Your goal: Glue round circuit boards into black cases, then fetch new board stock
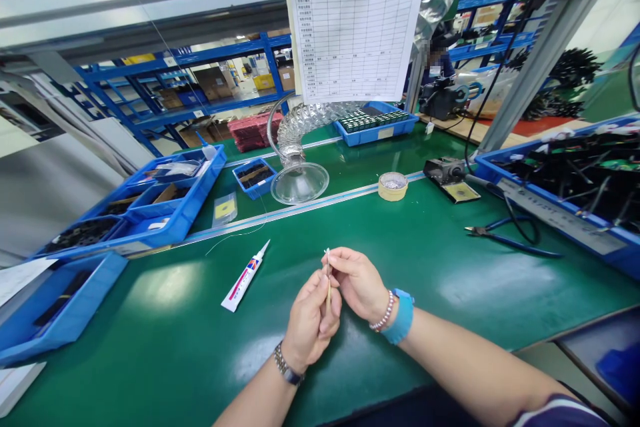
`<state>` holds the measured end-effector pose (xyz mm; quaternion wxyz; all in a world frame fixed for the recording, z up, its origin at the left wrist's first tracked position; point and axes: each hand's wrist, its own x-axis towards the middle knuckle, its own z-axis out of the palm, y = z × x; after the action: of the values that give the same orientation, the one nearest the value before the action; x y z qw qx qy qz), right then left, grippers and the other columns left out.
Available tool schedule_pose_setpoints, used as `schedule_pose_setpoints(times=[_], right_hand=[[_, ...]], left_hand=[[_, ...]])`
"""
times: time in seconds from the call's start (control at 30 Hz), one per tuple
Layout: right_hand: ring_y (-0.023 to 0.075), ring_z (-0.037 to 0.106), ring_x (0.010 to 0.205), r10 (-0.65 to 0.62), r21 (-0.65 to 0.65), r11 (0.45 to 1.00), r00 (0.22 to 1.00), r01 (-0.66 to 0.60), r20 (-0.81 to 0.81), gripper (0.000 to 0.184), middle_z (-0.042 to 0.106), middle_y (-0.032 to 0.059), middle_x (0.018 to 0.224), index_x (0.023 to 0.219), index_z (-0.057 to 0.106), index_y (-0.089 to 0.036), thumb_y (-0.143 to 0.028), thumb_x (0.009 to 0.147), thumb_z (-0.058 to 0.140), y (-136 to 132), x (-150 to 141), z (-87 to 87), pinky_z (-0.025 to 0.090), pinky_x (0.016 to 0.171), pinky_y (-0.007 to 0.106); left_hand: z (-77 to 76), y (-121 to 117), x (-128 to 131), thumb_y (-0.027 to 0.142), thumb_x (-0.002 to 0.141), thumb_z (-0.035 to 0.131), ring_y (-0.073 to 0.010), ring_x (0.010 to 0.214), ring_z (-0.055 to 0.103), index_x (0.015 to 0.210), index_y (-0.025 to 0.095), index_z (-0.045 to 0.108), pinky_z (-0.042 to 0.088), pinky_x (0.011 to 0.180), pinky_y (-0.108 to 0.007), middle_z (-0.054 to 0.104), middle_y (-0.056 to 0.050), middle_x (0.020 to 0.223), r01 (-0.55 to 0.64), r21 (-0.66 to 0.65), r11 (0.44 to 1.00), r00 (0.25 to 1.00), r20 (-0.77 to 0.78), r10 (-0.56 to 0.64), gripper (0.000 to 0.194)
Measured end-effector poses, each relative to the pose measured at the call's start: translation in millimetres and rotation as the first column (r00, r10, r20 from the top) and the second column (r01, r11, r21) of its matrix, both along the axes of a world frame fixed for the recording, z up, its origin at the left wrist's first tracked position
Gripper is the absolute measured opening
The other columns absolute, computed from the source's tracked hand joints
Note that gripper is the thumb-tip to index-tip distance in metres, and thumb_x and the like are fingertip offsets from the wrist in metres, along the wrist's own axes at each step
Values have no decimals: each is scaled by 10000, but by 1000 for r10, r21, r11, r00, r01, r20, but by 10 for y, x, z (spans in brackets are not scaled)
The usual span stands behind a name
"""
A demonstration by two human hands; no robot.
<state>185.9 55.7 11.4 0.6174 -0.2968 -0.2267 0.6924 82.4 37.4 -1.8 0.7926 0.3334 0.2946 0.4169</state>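
Observation:
My left hand (311, 320) and my right hand (357, 280) meet above the green mat (425, 260), both pinched on a thin yellowish stick-like part (329, 280) that stands upright between the fingers. Its small white tip shows above my fingertips. What the part is I cannot make out. A white glue tube (245, 277) with a red and blue label lies on the mat just left of my hands.
Blue bins (150, 203) with parts line the left side. A clear funnel on a flexible duct (299, 180) stands at the middle back, a tape roll (393, 185) beside it. A soldering stand (450, 177), blue-handled cutters (495, 230) and a blue tray of wired boards (575, 180) sit right.

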Motion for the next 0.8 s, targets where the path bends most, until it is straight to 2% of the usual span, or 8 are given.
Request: schedule_pose_setpoints(times=[0.27,0.4,0.53,0.8], right_hand=[[65,423,452,-83,26,996,995,82,50,118,532,-33,514,660,615,-154,-260,651,666,26,-11,-37,318,476,211],[69,436,492,-32,74,997,999,29,38,152,541,-26,550,727,639,-151,-297,688,658,23,-35,-44,351,518,217],[75,467,585,57,117,991,998,-58,16,223,569,-19,626,843,668,-151,-241,642,706,8,-62,-74,395,642,239],[68,462,506,55,102,993,998,-56,5,81,556,-27,535,676,650,-154,-197,630,700,13,-3,-48,376,587,225]], left_hand=[[-9,-8,18,357,869,446,-5,277,188,812,171,466,146,263,-98,486,50,481,8,-17,1000,999,-33,-8,196],[4,3,-18,345,869,445,-14,273,177,820,176,473,163,249,-103,443,67,454,-17,-32,999,1000,14,18,178],[24,31,-75,318,874,442,-27,289,178,800,181,478,192,250,-102,372,80,427,-21,-67,998,994,109,28,159],[17,22,-57,276,898,381,-22,288,118,795,180,485,156,239,-92,400,70,424,60,-75,995,984,174,-46,174]])
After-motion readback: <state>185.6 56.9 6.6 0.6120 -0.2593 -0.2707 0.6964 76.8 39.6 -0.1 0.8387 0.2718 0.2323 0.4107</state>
